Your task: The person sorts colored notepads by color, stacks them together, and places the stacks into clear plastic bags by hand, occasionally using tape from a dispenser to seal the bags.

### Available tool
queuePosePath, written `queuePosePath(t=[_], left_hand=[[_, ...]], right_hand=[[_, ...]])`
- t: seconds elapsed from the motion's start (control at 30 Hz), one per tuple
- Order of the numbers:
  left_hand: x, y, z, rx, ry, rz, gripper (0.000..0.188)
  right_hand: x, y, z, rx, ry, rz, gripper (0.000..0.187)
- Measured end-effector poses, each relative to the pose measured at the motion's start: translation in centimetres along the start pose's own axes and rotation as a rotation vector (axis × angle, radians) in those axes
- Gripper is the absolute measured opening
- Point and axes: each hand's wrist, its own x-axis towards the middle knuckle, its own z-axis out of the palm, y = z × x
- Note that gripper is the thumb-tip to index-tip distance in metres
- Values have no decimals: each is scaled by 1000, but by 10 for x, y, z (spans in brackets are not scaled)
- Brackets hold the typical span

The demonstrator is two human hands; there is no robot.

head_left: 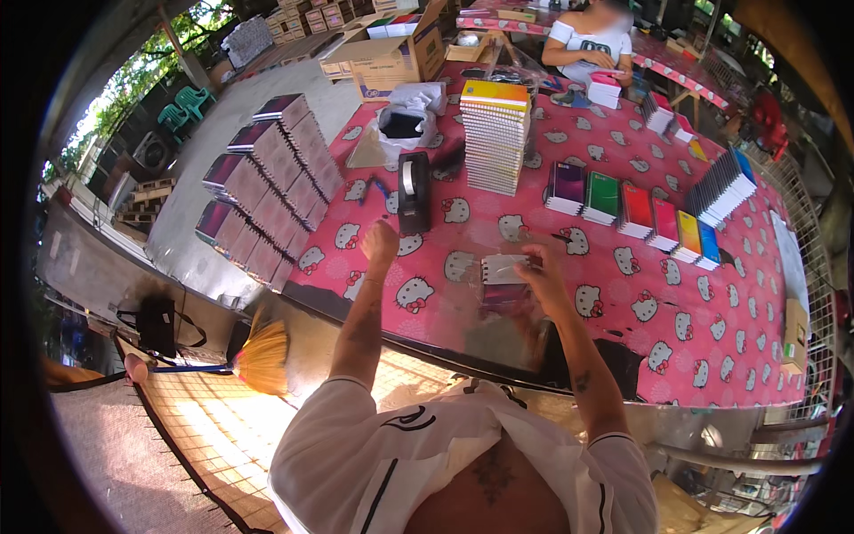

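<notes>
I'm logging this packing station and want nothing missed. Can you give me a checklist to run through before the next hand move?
1. Right hand grips the small spiral notebook: ok.
2. Left hand beside the tape dispenser: ok; touching it: cannot tell.
3. Tall notebook stack upright: ok.
4. Coloured notebooks in a row, within reach: ok.
5. Clear wrap around the held notebook: cannot tell, blurred.
</notes>
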Motion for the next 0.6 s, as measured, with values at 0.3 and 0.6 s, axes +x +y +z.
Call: queuePosePath(t=[0.3,0.6], left_hand=[[-26,212,-64,137,-990,1198,29],[-22,111,46,-734,-1551,167,63]], right_hand=[[2,-3,4,107,-42,78,45],[-12,-4,27,164,128,-151,34]])
